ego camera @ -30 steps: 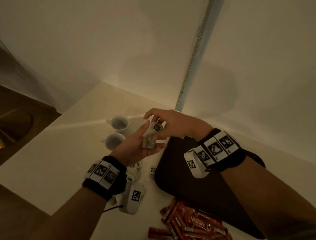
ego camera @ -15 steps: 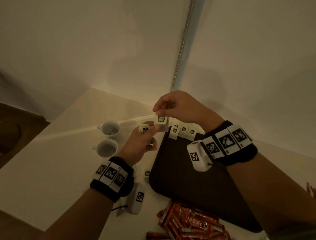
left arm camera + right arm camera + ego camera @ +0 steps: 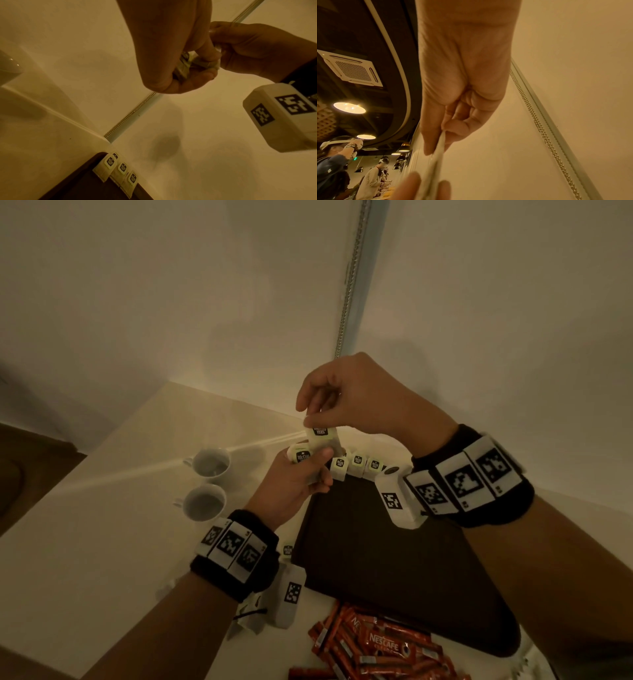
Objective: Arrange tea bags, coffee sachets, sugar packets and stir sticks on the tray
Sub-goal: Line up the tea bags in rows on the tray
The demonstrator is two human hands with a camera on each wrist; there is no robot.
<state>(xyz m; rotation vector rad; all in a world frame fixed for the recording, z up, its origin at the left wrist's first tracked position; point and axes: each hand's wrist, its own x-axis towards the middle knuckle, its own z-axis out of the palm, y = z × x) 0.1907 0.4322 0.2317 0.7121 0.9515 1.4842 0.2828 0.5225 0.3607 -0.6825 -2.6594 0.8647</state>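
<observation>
Papery tea bag (flat) pinched, R hand.

Tea bags: pale cream paper, each tag white with a green edge and a black label. Tray: very dark brown, plain. Coffee sachets: red-orange with white lettering and silver ends. Two cups: white, insides shadowed grey. Countertop: cream, plain. Wristbands: black, carrying white blocks printed with black-and-white square code patterns. Wall: off-white, under warm yellowish light.
</observation>
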